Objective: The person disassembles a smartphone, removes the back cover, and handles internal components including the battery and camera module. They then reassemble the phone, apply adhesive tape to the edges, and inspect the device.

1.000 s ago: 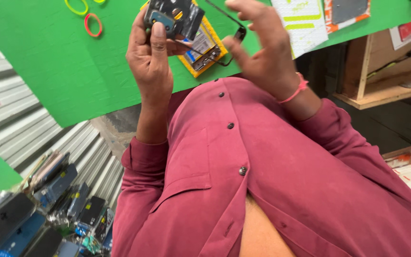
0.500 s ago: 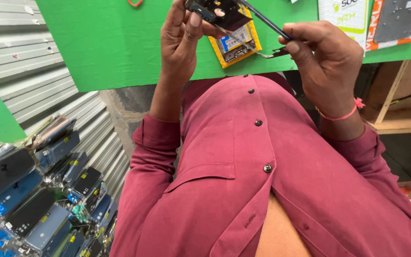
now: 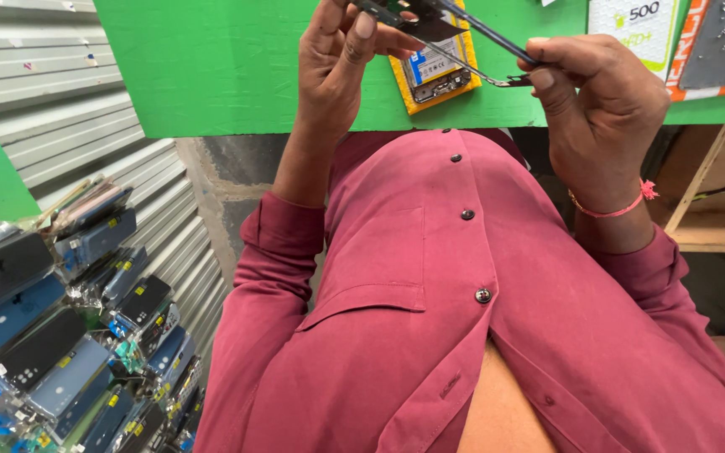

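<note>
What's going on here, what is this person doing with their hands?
A person in a maroon shirt works over a green table. The left hand holds a small dark phone part at the top edge of the view, while the right hand pinches thin tweezers whose tips reach toward that part. An opened phone on a yellow pad lies on the table beneath. Packaged phone cases are stacked at the left.

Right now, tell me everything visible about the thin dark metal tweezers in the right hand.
The thin dark metal tweezers are slim, with two long arms that look like dark steel. They slant down toward the right hand, whose thumb and fingers pinch their lower end. Their upper end reaches the small dark phone part held by the left hand, above the green board.
</note>
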